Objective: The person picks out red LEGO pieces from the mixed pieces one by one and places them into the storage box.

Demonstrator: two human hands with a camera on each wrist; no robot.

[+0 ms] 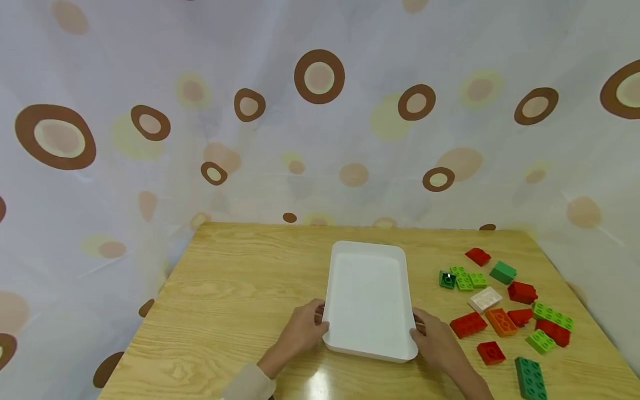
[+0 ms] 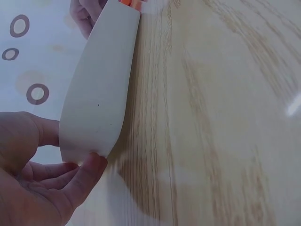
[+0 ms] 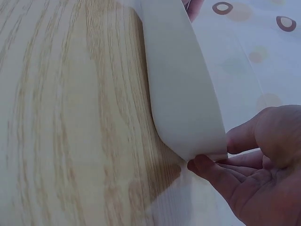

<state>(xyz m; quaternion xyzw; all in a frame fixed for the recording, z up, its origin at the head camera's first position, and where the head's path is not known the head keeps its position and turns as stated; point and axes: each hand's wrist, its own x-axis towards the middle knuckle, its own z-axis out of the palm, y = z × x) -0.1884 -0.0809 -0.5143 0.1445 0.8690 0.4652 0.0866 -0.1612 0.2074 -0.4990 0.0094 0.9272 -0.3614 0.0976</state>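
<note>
Two hands grip one white tray (image 1: 370, 303), placed at the middle of the table (image 1: 235, 283), toward the near edge of the view. The left hand (image 1: 304, 326) pinches the tray's left wall near its near corner, thumb and fingers closed on the rim. The right hand (image 1: 437, 341) pinches the right wall near the opposite near corner in like manner. Both wrist views confirm contact at the corners. Tray lies hollow side up; a shadow runs along its lower edge on the wood, and whether the base bears fully on the table cannot be told.

Loose bricks lie to the right of the right hand, well apart from the left. Noted nearest: a long red brick (image 1: 468, 325), with an orange brick (image 1: 501, 322) just beside it. Behind these lies a white brick (image 1: 485, 300); closer to the viewer, a square red brick (image 1: 491, 353) and a long dark green brick (image 1: 530, 378). A curtain (image 1: 320, 144) patterned with brown rings hangs beyond the table. A pale sleeve (image 1: 250, 382) covers the left forearm.
</note>
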